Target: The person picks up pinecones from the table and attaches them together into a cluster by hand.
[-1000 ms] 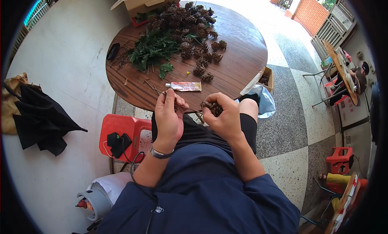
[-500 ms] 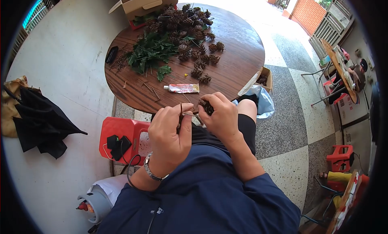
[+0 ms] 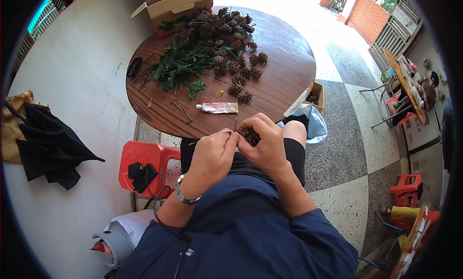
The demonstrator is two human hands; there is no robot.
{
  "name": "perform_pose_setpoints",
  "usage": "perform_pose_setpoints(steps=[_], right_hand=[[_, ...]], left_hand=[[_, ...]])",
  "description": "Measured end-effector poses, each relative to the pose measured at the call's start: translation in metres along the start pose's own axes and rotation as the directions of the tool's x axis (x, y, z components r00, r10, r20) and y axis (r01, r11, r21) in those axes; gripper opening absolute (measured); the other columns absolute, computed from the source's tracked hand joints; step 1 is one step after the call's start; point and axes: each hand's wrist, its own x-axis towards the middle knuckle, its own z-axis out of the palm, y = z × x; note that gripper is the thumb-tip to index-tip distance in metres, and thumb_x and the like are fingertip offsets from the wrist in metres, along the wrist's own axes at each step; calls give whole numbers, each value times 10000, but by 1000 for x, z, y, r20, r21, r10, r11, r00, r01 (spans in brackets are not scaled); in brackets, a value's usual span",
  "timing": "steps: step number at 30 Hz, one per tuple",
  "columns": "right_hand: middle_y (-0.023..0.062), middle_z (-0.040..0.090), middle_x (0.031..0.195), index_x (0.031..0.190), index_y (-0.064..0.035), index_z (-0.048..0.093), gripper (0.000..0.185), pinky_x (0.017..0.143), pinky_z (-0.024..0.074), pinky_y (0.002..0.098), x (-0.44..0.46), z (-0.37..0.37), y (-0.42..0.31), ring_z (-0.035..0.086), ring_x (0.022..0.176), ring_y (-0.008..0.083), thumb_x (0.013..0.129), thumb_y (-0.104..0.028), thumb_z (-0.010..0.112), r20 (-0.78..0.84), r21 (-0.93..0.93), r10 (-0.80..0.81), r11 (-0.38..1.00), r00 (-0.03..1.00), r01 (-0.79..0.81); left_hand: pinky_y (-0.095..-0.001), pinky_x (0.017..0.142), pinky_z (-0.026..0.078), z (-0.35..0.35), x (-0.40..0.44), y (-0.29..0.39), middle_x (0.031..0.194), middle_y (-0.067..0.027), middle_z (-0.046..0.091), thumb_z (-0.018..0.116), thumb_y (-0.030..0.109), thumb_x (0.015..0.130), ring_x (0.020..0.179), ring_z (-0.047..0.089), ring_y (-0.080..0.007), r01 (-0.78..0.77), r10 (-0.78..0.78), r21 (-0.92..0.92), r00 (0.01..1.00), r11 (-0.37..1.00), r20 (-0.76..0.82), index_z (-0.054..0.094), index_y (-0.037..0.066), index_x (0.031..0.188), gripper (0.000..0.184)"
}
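In front of my lap both hands are raised and meet at the fingertips. My right hand (image 3: 265,143) is closed around a brown pine cone (image 3: 250,136). My left hand (image 3: 212,156), with a metal watch at its wrist, pinches at the cone's left side, where a thin brown stem (image 3: 236,125) sticks up between the fingertips. Which fingers bear the stem I cannot make out. Just beyond, on the round wooden table (image 3: 282,52), lies a white and red tube (image 3: 219,108). Farther back are a heap of pine cones (image 3: 212,28) and green leaf sprigs (image 3: 179,64).
Loose brown stems (image 3: 182,111) lie near the table's left edge, below a black object (image 3: 134,67). A cardboard box (image 3: 181,9) stands at the back. A red stool (image 3: 144,151) is at my left, a blue plastic bag (image 3: 316,124) at my right.
My left hand has turned and closed in against my right hand's fingertips. The stem that lay across the left fingers now points up beside the cone.
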Motion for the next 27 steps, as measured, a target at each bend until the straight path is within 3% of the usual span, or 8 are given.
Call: perform_pose_setpoints(steps=[4,7,11,14,17,21,25,27], right_hand=[[128,678,856,918,2,688,132,632,540,341,1,4,0,679,685,241,823,-80,730,49,254,20,967,999,-32],[145,697,826,933,24,686,117,647,541,335,0,-5,-7,686,689,232,857,-64,698,220,273,126,944,967,-186],[137,667,722,942,44,672,144,619,521,320,0,-18,-13,649,636,194,883,-87,677,295,135,112,978,949,-158],[99,625,670,867,36,644,193,538,460,288,3,-35,-11,580,585,142,906,-151,668,564,342,93,878,820,-335],[41,552,615,799,-1,604,250,488,381,254,-4,-32,-3,496,553,84,917,-217,650,734,608,115,327,669,-724],[-9,441,570,702,-65,470,353,473,339,220,-9,-1,1,463,512,71,943,-283,607,348,628,-275,-641,896,-441],[-5,444,595,745,-59,451,379,480,350,210,-1,-17,-11,478,513,76,997,-326,547,371,899,77,-277,925,-338],[8,535,655,845,-29,539,290,513,400,219,-3,-10,2,522,568,67,986,-265,630,368,906,249,119,896,-406]], left_hand=[[-251,520,374,-13,-2,-13,643,-3,546,515,244,1060,538,476,-117,348,-197,-550,928,760,315,597,45,822,321],[-198,513,296,-15,-3,-12,672,75,463,515,281,1070,592,370,-4,410,-198,-644,905,646,377,560,80,772,362],[-209,497,281,-18,-1,-16,666,63,465,521,269,1067,569,368,-17,476,-139,-662,857,579,496,556,80,781,344],[-218,490,268,-23,0,-18,649,65,437,528,259,1064,556,351,-27,561,16,-690,771,458,637,542,88,772,339],[-240,491,268,-18,-6,-13,620,60,392,516,264,1068,538,334,-51,578,235,-779,744,242,625,509,101,743,363],[-288,544,320,-8,-5,-1,616,31,383,450,307,1092,550,335,-104,480,446,-861,815,-166,369,460,115,735,405],[-295,647,368,5,11,1,661,34,410,337,354,1125,666,402,-133,212,-21,-898,971,-385,238,475,134,832,392],[-339,814,433,9,18,-17,783,8,515,332,358,1129,822,499,-161,109,-85,-938,986,-328,144,504,144,874,374]])
